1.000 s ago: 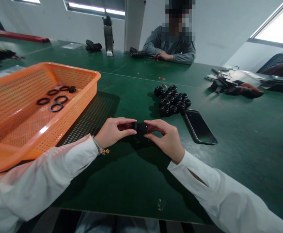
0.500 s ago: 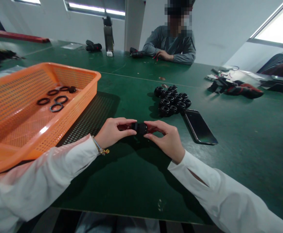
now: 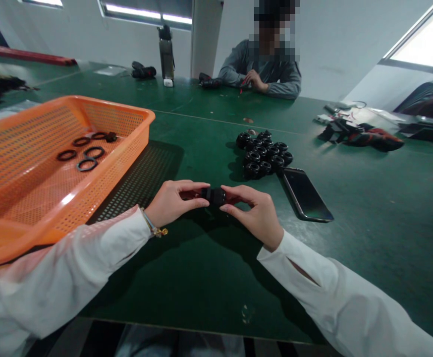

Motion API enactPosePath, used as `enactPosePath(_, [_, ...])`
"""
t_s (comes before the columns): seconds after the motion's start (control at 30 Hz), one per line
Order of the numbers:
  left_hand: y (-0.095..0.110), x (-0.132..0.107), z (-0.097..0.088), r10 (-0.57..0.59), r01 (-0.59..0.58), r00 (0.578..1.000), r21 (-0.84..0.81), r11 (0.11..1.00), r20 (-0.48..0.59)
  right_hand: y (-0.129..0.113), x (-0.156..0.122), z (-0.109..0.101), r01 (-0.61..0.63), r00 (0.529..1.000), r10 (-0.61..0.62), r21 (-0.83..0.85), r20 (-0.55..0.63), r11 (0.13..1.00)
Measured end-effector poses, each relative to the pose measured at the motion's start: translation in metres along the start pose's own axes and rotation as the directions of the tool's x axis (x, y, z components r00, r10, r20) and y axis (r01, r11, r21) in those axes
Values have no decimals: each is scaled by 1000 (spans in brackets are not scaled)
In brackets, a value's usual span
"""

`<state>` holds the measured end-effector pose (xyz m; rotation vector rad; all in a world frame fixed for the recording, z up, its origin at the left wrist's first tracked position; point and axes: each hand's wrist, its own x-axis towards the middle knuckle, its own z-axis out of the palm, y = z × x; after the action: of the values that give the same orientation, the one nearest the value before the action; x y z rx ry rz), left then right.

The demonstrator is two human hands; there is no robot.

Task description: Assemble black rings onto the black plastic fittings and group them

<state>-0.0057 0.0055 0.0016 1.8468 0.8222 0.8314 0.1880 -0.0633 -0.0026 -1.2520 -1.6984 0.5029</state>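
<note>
A black cable gland (image 3: 214, 196) lies sideways between my hands, above the green table. My left hand (image 3: 177, 199) pinches its left end with thumb and fingers. At its other end, my right hand (image 3: 251, 207) closes thumb and fingertips on the rounded cap. Fine details of the gland are too dark to make out. Beyond my right hand, a cluster of several black cable glands (image 3: 264, 154) stands on the table. To the left, an orange perforated basket (image 3: 127, 144) holds several black rings (image 3: 93, 152) and a small dark nut-like piece (image 3: 110, 137).
A phone (image 3: 307, 196) lies right of the gland cluster. Across the table (image 3: 187, 277) sits a person in grey (image 3: 235, 62), near a dark power tool (image 3: 209, 81) and a tall bottle (image 3: 167, 57). Red-and-black tools (image 3: 380, 137) rest at the right.
My hands and the cable gland between them hold practically the same position. Across the table, the other person's hand has risen slightly.
</note>
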Motion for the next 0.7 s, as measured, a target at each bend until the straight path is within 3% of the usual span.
enactPosePath(0.7, [-1, 0, -1, -8, 9, 1000, -43, 999, 21, 2, -1, 2, 34, 999, -34, 26, -29, 999])
